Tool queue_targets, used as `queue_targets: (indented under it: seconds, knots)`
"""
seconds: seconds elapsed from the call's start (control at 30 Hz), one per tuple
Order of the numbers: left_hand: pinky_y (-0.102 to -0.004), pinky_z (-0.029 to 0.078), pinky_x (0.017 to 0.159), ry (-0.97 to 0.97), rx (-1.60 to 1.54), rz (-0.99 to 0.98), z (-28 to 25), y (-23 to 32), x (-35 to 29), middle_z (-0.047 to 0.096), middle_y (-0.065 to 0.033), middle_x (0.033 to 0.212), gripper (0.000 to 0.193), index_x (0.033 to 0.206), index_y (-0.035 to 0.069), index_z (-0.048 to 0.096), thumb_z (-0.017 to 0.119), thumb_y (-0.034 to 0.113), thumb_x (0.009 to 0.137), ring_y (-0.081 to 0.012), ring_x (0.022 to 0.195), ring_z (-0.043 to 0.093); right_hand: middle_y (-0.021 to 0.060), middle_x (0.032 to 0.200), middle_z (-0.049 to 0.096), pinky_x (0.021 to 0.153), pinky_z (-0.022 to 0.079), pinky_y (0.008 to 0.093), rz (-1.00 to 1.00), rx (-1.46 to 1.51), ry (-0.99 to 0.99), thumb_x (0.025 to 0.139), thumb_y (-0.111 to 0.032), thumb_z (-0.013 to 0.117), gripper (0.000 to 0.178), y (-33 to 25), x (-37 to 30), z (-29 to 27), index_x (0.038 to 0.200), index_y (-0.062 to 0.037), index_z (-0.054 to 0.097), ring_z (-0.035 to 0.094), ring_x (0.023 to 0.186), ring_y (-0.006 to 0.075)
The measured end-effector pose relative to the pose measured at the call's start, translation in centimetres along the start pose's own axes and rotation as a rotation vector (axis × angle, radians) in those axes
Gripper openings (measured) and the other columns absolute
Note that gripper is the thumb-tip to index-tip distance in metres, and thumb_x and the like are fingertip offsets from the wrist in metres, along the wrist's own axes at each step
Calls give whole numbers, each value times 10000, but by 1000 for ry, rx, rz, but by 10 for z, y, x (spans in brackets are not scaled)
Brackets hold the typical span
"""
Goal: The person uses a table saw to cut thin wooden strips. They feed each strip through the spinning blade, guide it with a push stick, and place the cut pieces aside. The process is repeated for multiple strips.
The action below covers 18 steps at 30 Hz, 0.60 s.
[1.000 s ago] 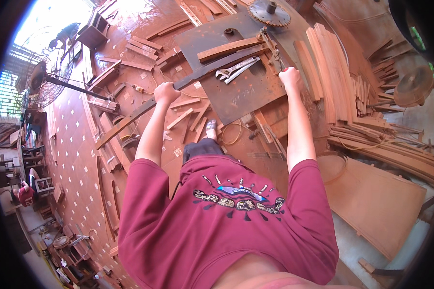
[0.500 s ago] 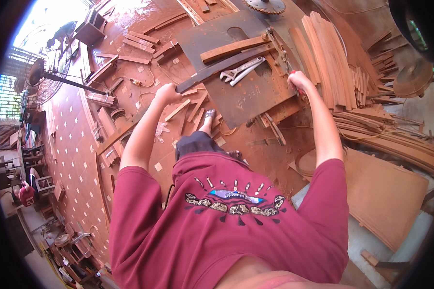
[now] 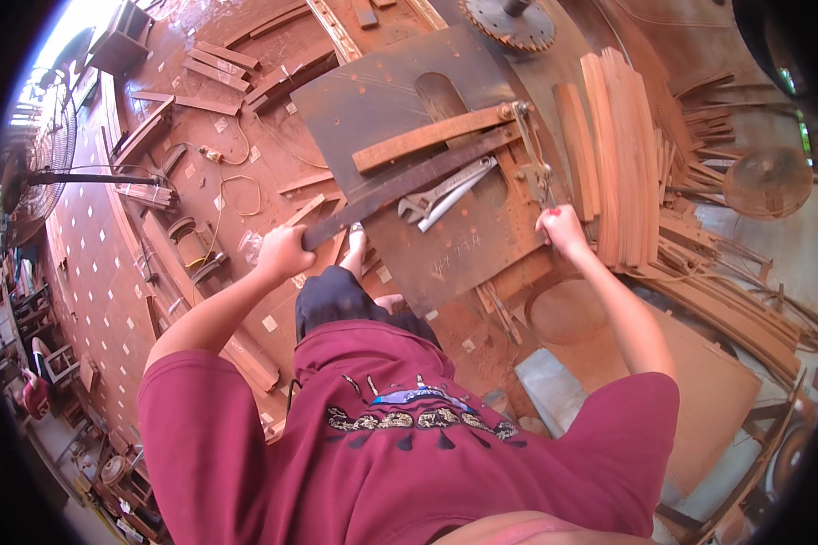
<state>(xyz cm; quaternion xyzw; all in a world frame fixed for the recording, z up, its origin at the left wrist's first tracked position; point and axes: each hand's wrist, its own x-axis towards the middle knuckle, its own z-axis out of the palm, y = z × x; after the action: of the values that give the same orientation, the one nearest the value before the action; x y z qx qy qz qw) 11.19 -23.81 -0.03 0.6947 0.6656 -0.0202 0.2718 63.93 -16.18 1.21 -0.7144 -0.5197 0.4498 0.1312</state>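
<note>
A long dark metal bar (image 3: 409,179) lies slanted across a rusty steel table top (image 3: 382,91). My left hand (image 3: 284,252) grips the bar's near end at the table's left edge. My right hand (image 3: 562,227) is closed on the table's right edge, next to a metal clamp fitting (image 3: 532,154). A brown wooden strip (image 3: 432,136) lies along the bar's far side. A silver adjustable wrench (image 3: 445,193) rests on the table just below the bar.
A stack of thin wooden slats (image 3: 623,154) stands right of the table, with more scraps beyond. A circular saw blade (image 3: 509,20) sits at the top. Offcuts and a cord (image 3: 232,182) litter the floor at left. A standing fan (image 3: 36,173) is far left.
My view has dropped closer to the table. Both hands keep their places, the left on the bar's end and the right at the table's right edge.
</note>
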Motion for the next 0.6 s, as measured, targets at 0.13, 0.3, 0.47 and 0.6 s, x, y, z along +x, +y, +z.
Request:
queue_targets:
  seconds: [0.13,0.3,0.47,0.6]
  knots:
    - [-496,535,727,23,-23,35,8,-5,4,667,-231,718,325,892,30,699,664,223,633,-414,741,670,50,539,570,451,449,301,33,-31,55,802,-56,519,234,-11,-9,0,624,-1,661,534,465,137]
    - [-486,532,736,49,5,30,-7,-22,24,655,-223,723,281,844,32,661,670,215,630,-415,757,661,123,568,635,574,481,359,31,-100,62,769,-136,563,228,-24,17,5,644,-21,715,641,570,224]
    - [-501,539,727,33,3,12,-36,-45,54,674,-218,756,257,818,35,658,674,229,649,-412,755,671,146,611,666,628,496,370,5,-101,75,759,-141,570,221,-62,52,16,655,-23,726,662,625,239]
    - [-501,542,728,120,16,7,-59,-64,87,668,-219,744,213,764,42,654,659,222,648,-409,751,667,133,597,660,574,490,356,-23,-51,66,762,-127,563,222,-96,86,25,655,-20,725,644,566,213]
